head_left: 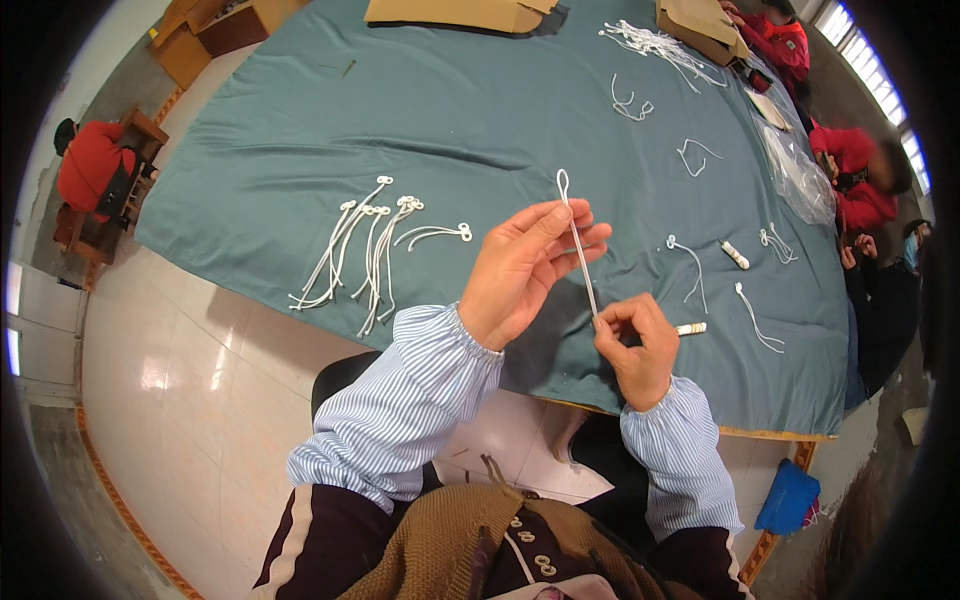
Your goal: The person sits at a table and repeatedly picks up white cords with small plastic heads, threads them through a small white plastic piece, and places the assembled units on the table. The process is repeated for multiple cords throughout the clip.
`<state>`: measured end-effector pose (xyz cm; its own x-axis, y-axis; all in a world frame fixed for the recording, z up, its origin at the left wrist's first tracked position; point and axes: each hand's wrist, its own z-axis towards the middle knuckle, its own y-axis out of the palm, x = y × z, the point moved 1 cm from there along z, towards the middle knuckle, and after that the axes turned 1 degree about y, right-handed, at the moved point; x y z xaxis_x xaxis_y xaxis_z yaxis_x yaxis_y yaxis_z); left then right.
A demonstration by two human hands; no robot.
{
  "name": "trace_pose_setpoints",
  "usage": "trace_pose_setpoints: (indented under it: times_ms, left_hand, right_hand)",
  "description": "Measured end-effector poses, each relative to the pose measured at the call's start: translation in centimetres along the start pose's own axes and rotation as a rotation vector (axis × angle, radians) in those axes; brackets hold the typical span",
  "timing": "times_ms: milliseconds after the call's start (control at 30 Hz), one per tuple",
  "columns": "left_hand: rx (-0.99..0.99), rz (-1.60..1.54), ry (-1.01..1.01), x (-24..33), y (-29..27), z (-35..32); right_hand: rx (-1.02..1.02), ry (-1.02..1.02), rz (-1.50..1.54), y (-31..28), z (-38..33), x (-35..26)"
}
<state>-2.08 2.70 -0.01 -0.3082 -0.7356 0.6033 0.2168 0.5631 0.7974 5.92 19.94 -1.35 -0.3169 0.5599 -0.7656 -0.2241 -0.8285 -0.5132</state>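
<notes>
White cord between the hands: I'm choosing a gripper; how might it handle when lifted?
The white cord is probably floppy: similar cords lie curved. It's thin, so likely light. Tension between left hand and right hand may explain its straightness.

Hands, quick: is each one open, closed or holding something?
Left hand: holding the cord, pinched near its top.
Right hand: holding the same cord, pinched lower down.

On the table (pixel 260 140), left of the left hand (pixel 520 262), a group of cords (pixel 374 210); just right of the right hand (pixel 642 345), a roll (pixel 692 328). In both hands, above the table, a string (pixel 584 268). Farther back, a box (pixel 450 13), then rightward a heap of strings (pixel 648 42) before another box (pixel 702 30).
</notes>
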Motion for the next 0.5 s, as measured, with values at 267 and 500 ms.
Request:
trace_pose_setpoints:
  times_ms: [267, 500]
  left_hand:
    - [-0.022, -0.114, -0.112, 0.8, 0.3, -0.6]
    - [-0.062, -0.356, -0.268, 0.5, 0.6, -1.0]
  right_hand:
    - [-0.052, -0.021, 0.081, -0.2, -1.2, -1.0]
    - [-0.068, 0.002, 0.109, 0.2, -1.6, -1.0]
